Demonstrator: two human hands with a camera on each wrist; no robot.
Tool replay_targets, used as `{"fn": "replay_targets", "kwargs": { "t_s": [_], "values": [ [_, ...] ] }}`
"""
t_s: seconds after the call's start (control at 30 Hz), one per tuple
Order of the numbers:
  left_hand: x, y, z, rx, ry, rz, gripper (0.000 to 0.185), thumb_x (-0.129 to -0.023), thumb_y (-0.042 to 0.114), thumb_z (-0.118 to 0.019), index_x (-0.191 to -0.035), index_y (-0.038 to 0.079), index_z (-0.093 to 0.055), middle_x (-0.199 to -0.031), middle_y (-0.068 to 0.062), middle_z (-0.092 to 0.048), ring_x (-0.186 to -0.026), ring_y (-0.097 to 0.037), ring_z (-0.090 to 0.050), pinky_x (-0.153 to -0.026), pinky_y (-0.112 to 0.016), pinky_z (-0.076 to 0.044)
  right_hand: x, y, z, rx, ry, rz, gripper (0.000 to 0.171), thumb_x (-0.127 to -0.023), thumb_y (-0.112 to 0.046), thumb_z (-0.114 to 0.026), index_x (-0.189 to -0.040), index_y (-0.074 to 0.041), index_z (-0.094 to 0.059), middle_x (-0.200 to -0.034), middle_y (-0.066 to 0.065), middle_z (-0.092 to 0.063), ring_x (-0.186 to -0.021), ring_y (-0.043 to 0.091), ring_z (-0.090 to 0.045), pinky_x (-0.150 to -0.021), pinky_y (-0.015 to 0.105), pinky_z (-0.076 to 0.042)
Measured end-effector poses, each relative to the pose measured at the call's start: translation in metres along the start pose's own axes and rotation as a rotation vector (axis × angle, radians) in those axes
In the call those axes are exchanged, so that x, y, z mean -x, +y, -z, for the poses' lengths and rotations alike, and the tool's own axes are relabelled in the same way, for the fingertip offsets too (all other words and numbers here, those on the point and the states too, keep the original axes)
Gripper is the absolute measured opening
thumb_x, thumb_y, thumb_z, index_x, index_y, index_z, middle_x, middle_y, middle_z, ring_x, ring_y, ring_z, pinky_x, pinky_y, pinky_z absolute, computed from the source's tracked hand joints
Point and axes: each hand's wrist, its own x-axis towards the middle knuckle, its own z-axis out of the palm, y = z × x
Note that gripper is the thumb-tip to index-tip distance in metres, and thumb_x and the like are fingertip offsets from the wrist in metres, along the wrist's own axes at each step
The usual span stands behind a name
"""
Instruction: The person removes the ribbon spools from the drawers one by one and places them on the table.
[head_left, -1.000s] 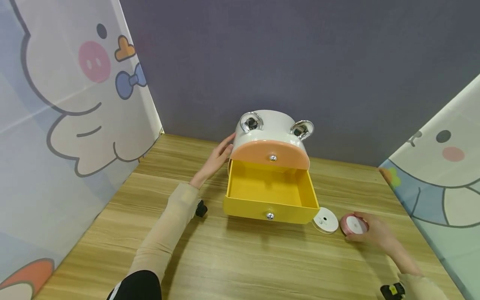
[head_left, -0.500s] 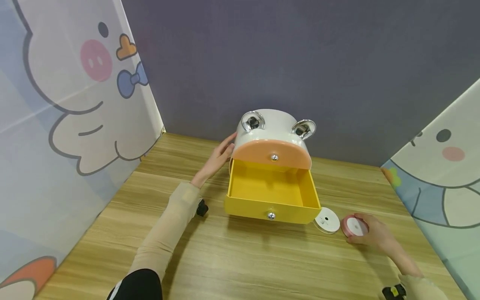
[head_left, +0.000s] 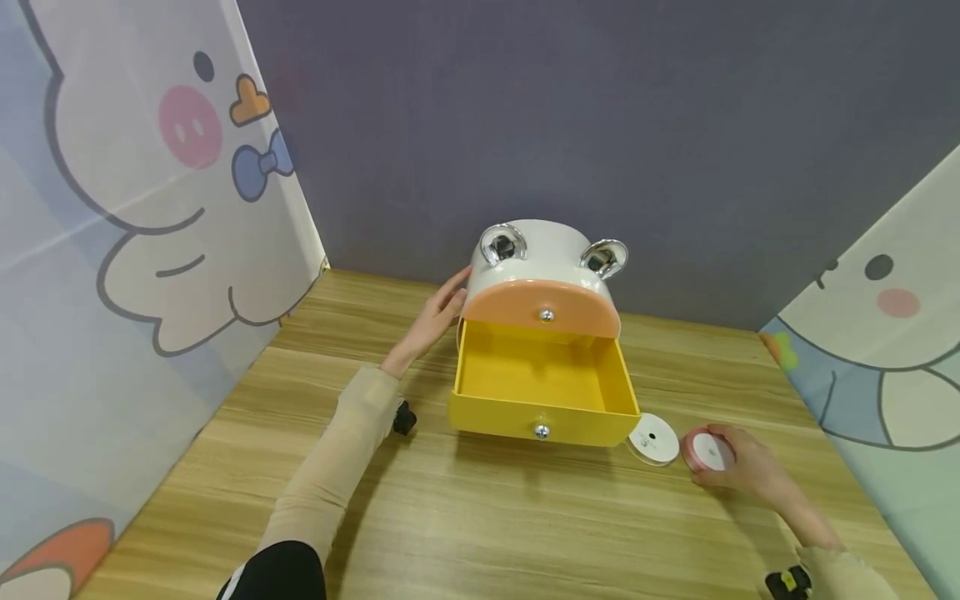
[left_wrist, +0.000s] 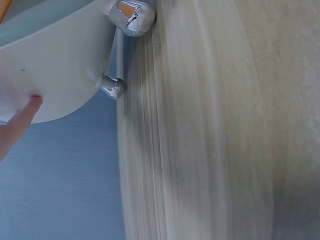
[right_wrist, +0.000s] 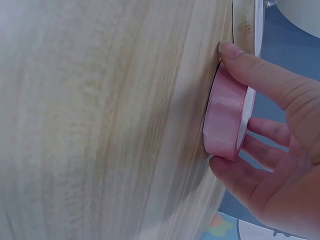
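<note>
A white animal-shaped drawer box [head_left: 542, 250] with silver ears stands at the back of the wooden table [head_left: 480, 517]. Its yellow lower drawer [head_left: 542, 385] is pulled out and holds nothing; the orange upper drawer [head_left: 542, 305] is closed. My left hand [head_left: 437, 315] rests with straight fingers on the box's left side [left_wrist: 50, 75]. My right hand [head_left: 738, 467] grips a pink ribbon spool [head_left: 707, 451] lying on the table, thumb and fingers round its rim [right_wrist: 227, 117]. A white spool [head_left: 652, 438] lies flat between the pink one and the drawer's right corner.
Cartoon-printed curtains hang on the left [head_left: 135, 233] and right [head_left: 885, 333], with a grey wall [head_left: 585, 117] behind the box. Bare wooden tabletop stretches in front of the drawer.
</note>
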Motion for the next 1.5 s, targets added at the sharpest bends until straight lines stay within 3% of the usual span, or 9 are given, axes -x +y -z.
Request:
{"fn": "replay_targets", "kwargs": {
  "t_s": [0.33,0.47,0.6,0.77,0.9,1.03,1.2,1.4,1.5],
  "values": [
    [0.001,0.005,-0.001,0.009,-0.007,0.022,0.051,-0.109,0.02,-0.034,-0.159,0.021,-0.023,-0.167,-0.009,-0.018,-0.146,-0.039,-0.036,-0.113,-0.057,-0.042,0.001,0.0,-0.001,0.005,0.014,0.028,0.087,-0.063,-0.025,-0.093,-0.124,0.019,-0.051,-0.115,0.039,-0.059,-0.098,0.047,-0.061,-0.074,0.045,-0.053],
    [0.001,0.006,-0.001,0.006,-0.004,0.016,0.051,-0.109,0.024,-0.036,-0.159,0.022,-0.025,-0.166,-0.01,-0.02,-0.144,-0.039,-0.038,-0.112,-0.055,-0.044,0.001,-0.002,0.002,0.008,0.003,0.02,0.089,-0.064,-0.027,-0.092,-0.126,0.019,-0.049,-0.118,0.04,-0.058,-0.1,0.048,-0.061,-0.074,0.045,-0.053],
    [0.0,0.0,-0.001,-0.003,0.004,-0.004,0.051,-0.109,0.032,-0.038,-0.158,0.026,-0.027,-0.166,-0.008,-0.023,-0.144,-0.037,-0.04,-0.11,-0.054,-0.046,0.002,-0.007,0.007,0.007,0.004,0.008,0.092,-0.065,-0.029,-0.092,-0.13,0.018,-0.047,-0.123,0.044,-0.053,-0.107,0.056,-0.056,-0.081,0.058,-0.054],
    [0.0,-0.001,-0.001,-0.003,0.005,-0.003,0.051,-0.109,0.032,-0.038,-0.158,0.027,-0.027,-0.166,-0.008,-0.023,-0.145,-0.036,-0.039,-0.111,-0.054,-0.045,0.005,-0.026,0.016,0.048,0.031,0.013,0.085,-0.073,-0.031,-0.087,-0.133,0.014,-0.047,-0.129,0.045,-0.048,-0.116,0.063,-0.046,-0.089,0.072,-0.045],
    [0.0,-0.001,-0.001,0.0,0.005,0.001,0.05,-0.109,0.03,-0.037,-0.158,0.026,-0.027,-0.166,-0.007,-0.023,-0.145,-0.036,-0.039,-0.112,-0.054,-0.044,0.01,-0.053,0.014,0.093,0.154,0.125,0.071,-0.072,-0.03,-0.087,-0.124,0.01,-0.059,-0.117,0.035,-0.063,-0.104,0.054,-0.06,-0.081,0.063,-0.054],
    [0.0,0.0,-0.001,0.01,0.003,0.0,0.05,-0.109,0.028,-0.037,-0.158,0.026,-0.027,-0.166,-0.007,-0.022,-0.145,-0.037,-0.038,-0.113,-0.055,-0.043,0.016,-0.082,0.006,0.071,0.214,0.218,0.057,-0.07,-0.026,-0.089,-0.113,0.004,-0.067,-0.098,0.015,-0.073,-0.084,0.031,-0.069,-0.066,0.04,-0.06],
    [0.0,-0.001,0.0,0.004,0.006,0.0,0.05,-0.109,0.028,-0.038,-0.158,0.026,-0.027,-0.164,-0.01,-0.027,-0.143,-0.037,-0.041,-0.112,-0.053,-0.045,0.023,-0.111,-0.005,-0.103,0.088,0.222,0.047,-0.079,-0.024,-0.084,-0.114,0.002,-0.067,-0.1,0.01,-0.073,-0.078,0.017,-0.068,-0.059,0.018,-0.054],
    [0.0,-0.002,0.001,0.001,-0.002,-0.013,0.051,-0.109,0.029,-0.038,-0.158,0.026,-0.026,-0.152,-0.022,-0.043,-0.137,-0.039,-0.048,-0.109,-0.051,-0.048,0.026,-0.139,-0.025,-0.399,-0.117,0.292,0.034,-0.093,-0.02,-0.071,-0.118,0.001,-0.064,-0.104,0.011,-0.072,-0.086,-0.002,-0.063,-0.065,0.018,-0.056],
    [0.0,-0.002,0.0,0.009,-0.001,-0.015,0.051,-0.109,0.029,-0.038,-0.158,0.026,-0.027,-0.149,-0.023,-0.044,-0.136,-0.04,-0.048,-0.109,-0.052,-0.048,0.025,-0.155,-0.036,-0.615,-0.257,0.218,0.037,-0.098,-0.02,-0.063,-0.125,0.005,-0.059,-0.112,0.017,-0.07,-0.094,0.001,-0.065,-0.073,0.022,-0.059]
  ]
}}
